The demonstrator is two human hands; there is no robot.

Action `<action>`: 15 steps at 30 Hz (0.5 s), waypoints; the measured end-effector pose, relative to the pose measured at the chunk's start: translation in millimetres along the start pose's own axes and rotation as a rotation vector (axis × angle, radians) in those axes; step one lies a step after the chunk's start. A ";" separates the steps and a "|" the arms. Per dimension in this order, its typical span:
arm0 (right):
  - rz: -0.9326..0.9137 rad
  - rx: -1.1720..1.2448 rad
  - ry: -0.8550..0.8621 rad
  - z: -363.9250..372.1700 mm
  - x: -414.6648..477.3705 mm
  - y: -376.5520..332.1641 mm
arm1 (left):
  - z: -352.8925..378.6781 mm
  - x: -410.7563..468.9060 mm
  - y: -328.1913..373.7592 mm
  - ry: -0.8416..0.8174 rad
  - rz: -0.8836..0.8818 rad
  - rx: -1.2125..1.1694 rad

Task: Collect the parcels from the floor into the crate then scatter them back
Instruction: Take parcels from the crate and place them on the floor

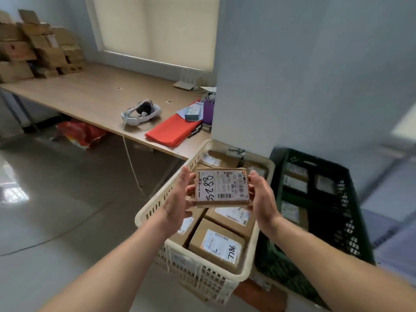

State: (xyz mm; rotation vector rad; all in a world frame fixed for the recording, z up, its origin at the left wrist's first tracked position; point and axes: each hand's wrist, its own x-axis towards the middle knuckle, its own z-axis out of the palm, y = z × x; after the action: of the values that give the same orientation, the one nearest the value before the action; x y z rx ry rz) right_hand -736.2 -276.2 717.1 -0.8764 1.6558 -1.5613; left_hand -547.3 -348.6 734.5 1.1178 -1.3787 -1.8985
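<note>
A small flat cardboard parcel [222, 187] with a white label marked 5288 is held in the air between both hands, above the cream plastic crate [198, 273]. My left hand [179, 197] grips its left edge and my right hand [261, 197] grips its right edge. Inside the crate lie several brown parcels, among them one with a handwritten label [217, 245] near the front and another [230, 218] just below the held parcel.
A dark green crate [351, 221] holding more parcels stands right of the cream one. A long wooden table [90, 95] to the left carries a white headset [141, 112], red cloth [173, 129] and stacked cartons [33, 46]. Grey floor [56, 210] lies to the left.
</note>
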 end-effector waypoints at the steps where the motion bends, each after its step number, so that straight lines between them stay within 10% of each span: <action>1: 0.004 -0.003 0.044 -11.3 -0.5 2.5 | 10.6 4.3 0.0 -0.042 -0.003 -0.001; 15: 0.103 0.008 0.445 -179.5 -17.3 26.8 | 172.6 54.0 -26.8 -0.383 -0.096 0.081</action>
State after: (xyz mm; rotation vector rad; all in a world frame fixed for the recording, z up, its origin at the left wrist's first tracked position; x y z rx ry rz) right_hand -879.0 -164.4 698.2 -0.4470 1.9608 -1.7772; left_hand -721.7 -297.1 715.7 0.9005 -1.6419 -2.2288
